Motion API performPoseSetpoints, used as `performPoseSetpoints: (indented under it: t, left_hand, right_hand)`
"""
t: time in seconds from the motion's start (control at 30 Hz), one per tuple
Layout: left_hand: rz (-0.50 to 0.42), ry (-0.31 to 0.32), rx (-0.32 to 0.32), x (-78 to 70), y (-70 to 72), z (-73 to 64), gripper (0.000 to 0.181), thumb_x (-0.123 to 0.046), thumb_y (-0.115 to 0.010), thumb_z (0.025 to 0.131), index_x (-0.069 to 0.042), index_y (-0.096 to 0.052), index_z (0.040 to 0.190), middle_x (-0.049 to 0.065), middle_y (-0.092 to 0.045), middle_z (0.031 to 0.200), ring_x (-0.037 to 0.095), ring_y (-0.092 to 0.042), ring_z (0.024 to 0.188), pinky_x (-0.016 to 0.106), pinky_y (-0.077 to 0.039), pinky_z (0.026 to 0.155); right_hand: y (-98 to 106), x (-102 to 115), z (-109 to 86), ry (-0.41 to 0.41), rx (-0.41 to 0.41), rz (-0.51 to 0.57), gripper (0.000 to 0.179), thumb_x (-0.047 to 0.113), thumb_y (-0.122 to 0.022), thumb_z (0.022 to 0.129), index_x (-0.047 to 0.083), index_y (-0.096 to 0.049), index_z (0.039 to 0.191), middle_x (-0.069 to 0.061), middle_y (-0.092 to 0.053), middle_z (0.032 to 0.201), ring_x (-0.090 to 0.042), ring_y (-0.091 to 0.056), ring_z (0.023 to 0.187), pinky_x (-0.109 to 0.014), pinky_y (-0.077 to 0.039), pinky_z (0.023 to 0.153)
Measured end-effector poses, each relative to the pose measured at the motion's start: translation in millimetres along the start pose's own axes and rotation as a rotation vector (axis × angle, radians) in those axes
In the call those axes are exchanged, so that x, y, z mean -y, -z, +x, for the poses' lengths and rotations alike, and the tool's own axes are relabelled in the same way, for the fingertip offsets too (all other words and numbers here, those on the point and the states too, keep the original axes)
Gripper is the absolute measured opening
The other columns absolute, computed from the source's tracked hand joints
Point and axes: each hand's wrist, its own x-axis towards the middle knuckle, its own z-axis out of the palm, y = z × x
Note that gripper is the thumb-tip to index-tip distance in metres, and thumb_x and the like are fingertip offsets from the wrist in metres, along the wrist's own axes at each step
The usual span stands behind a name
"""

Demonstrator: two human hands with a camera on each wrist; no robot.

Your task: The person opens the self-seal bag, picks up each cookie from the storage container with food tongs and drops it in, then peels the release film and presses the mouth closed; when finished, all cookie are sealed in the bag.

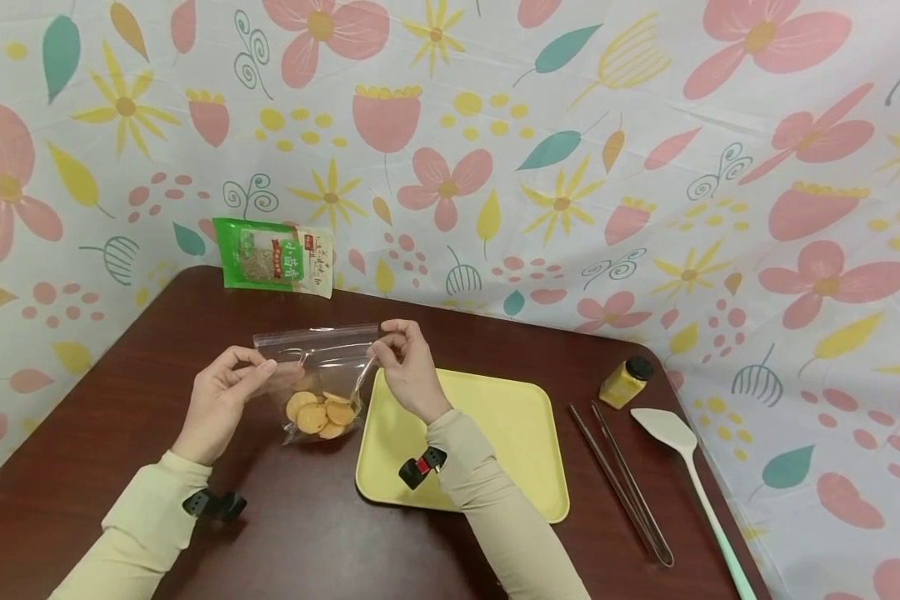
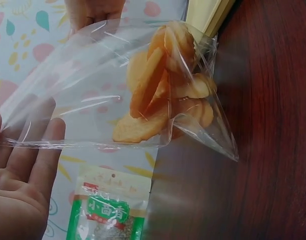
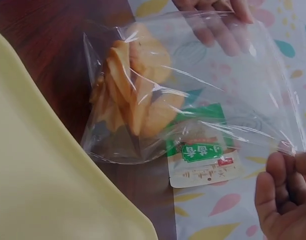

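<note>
A clear zip-lock bag (image 1: 322, 354) hangs between the two hands, just left of the yellow tray. Several round, golden crackers (image 1: 312, 417) lie in its lower part; the left wrist view shows these crackers (image 2: 148, 95) through the plastic. My left hand (image 1: 225, 396) pinches the bag's left side near the top, with its other fingers behind the plastic. At the upper right corner, my right hand (image 1: 412, 367) pinches the bag's edge between thumb and fingers. In the right wrist view the right hand (image 3: 287, 192) holds that corner, fingers curled.
The yellow tray (image 1: 502, 433) lies beneath the right forearm. Right of it are metal tongs (image 1: 630, 492), a small yellow jar with a black lid (image 1: 625, 383) and a white spatula (image 1: 675, 429). A green spice packet (image 1: 273, 258) leans against the patterned cloth (image 1: 450, 108) behind the table.
</note>
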Motion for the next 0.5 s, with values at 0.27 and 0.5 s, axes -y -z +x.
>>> performPoseSetpoints:
  t: [0.27, 0.5]
  left_hand:
    - [0.037, 0.010, -0.013, 0.8, 2.1, 0.2, 0.012, -0.008, -0.055, 0.100, 0.003, -0.051, 0.100, 0.014, -0.072, 0.104, 0.024, -0.070, 0.096, 0.027, -0.054, 0.084]
    - [0.134, 0.023, -0.021, -1.8, 4.3, -1.2, 0.018, -0.014, -0.056, 0.100, 0.003, -0.051, 0.101, 0.012, -0.071, 0.108, 0.020, -0.070, 0.097, 0.023, -0.053, 0.084]
  right_hand:
    - [6.3, -11.8, 3.6, 0.022, 0.073, -0.013, 0.032, -0.004, -0.051, 0.098, -0.010, -0.040, 0.127, -0.032, -0.061, 0.100, -0.046, -0.059, 0.094, -0.023, -0.047, 0.079]
    - [6.7, -33.1, 7.7, 0.065, 0.028, -0.078, 0.025, 0.005, -0.058, 0.097, 0.000, -0.049, 0.120, -0.018, -0.067, 0.093, -0.042, -0.062, 0.089, -0.026, -0.048, 0.072]
